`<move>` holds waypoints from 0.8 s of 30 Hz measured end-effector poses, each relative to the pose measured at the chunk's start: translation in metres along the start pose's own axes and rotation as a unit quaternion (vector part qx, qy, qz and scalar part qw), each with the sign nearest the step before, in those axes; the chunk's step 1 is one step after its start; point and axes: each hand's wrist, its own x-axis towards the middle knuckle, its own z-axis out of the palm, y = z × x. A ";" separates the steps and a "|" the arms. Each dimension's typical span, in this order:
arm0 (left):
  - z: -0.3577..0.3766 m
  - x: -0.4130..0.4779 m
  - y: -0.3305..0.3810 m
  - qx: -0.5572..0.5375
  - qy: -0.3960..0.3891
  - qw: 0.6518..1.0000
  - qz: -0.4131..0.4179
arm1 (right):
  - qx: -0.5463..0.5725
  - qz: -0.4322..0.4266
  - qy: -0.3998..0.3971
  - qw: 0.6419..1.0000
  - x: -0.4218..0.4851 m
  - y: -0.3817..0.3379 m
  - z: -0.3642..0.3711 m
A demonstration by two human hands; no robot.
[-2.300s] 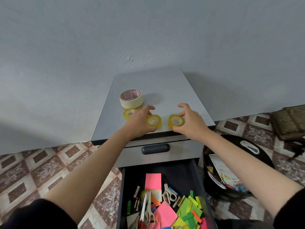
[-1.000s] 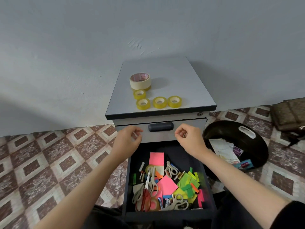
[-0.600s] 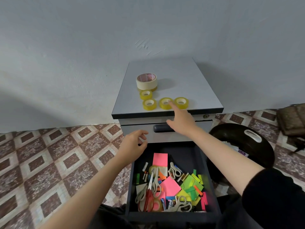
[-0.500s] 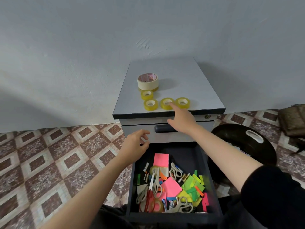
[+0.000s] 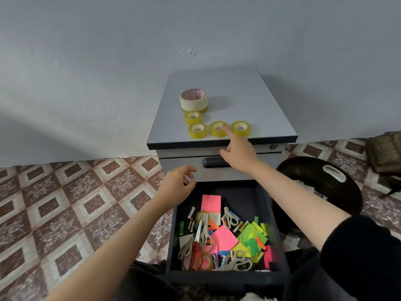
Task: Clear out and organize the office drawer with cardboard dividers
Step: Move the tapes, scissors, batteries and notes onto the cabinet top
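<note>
While the open drawer (image 5: 225, 276) sits lower centre, right hand (image 5: 238, 156) touches 1 yellow tape roll (image 5: 214, 133) on the cabinet (image 5: 243, 94) with a straight index finger; left hand (image 5: 176, 189) loosely curled, holding nothing.

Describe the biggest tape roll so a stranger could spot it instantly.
On the grey cabinet top by the wall, tape rolls cluster near the left edge. The wide cream paper tape roll lies farthest back; the four small yellow tape rolls before it are lower and narrower.
</note>
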 end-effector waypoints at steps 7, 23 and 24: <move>0.031 -0.012 -0.012 0.005 -0.036 0.999 -0.028 | 0.075 -0.012 0.015 0.997 -0.054 0.031 0.036; 0.106 -0.026 -0.078 0.026 -0.179 0.969 -0.165 | 0.008 0.133 -0.125 0.983 -0.100 0.123 0.104; 0.109 -0.024 -0.082 0.035 -0.187 0.966 -0.174 | 0.008 0.134 -0.130 0.982 -0.098 0.124 0.107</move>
